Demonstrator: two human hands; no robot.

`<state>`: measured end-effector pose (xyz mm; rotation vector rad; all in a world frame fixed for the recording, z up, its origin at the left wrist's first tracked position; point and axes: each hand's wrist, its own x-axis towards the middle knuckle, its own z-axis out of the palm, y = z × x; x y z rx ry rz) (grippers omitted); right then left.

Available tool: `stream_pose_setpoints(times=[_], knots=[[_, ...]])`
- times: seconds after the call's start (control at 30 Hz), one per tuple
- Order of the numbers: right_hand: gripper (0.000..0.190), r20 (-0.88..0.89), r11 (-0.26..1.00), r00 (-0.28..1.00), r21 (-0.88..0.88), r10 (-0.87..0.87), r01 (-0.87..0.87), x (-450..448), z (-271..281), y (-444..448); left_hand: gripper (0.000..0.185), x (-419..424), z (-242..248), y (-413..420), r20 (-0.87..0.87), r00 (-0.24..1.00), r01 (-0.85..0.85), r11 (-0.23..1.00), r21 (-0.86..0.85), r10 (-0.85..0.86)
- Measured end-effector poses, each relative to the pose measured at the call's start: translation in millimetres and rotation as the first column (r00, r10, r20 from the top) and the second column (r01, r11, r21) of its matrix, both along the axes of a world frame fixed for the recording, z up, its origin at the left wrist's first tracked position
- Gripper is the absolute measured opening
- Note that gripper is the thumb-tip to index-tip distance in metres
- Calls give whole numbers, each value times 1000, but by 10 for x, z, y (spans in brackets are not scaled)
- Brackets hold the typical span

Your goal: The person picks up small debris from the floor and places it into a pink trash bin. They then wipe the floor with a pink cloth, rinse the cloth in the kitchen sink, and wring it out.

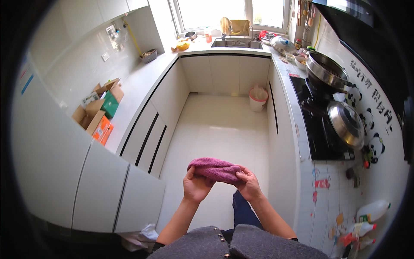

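A pink-purple fluffy cloth [215, 170] is stretched sideways between my two hands, above the pale floor and in front of my body. My left hand [196, 186] grips its left end, the thumb on top. At its right end, my right hand [249, 184] pinches the fabric between thumb and fingers. The cloth looks folded or bunched along its length. Fingers behind it are partly hidden.
Left, a worktop [136, 81] bears open cardboard boxes [93, 119]. A sink [237, 43] lies below the window. On the right, a black hob [315, 129] holds a steamer pot [326, 69] and a lidded pan [346, 124]. A bin [258, 99] stands by the right cabinets.
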<state>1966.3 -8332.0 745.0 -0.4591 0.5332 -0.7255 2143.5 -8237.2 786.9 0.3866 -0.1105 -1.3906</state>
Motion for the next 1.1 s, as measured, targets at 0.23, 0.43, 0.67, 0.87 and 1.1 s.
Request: stream_pose_setpoints(times=[0.23,0.43,0.67,0.87,1.1], knots=[[49,-68,947,962,-170,264,-272,1009,143,-2162,58,709,157,-1949,29,995,-98,995,-17,99],[28,100,895,891,-100,443,-434,1866,346,-3565,59,1486,167,-3077,56,979,-196,980,-36,198],[28,344,972,909,-60,235,-228,2674,287,-5332,43,2526,-340,-4861,-38,993,-112,994,8,112],[30,320,998,947,-58,5,14,3156,431,-7076,40,3144,-288,-6859,34,997,70,990,125,-75],[34,369,965,892,105,-262,240,3439,397,-8644,37,3652,-223,-8936,79,939,325,938,123,-336]])
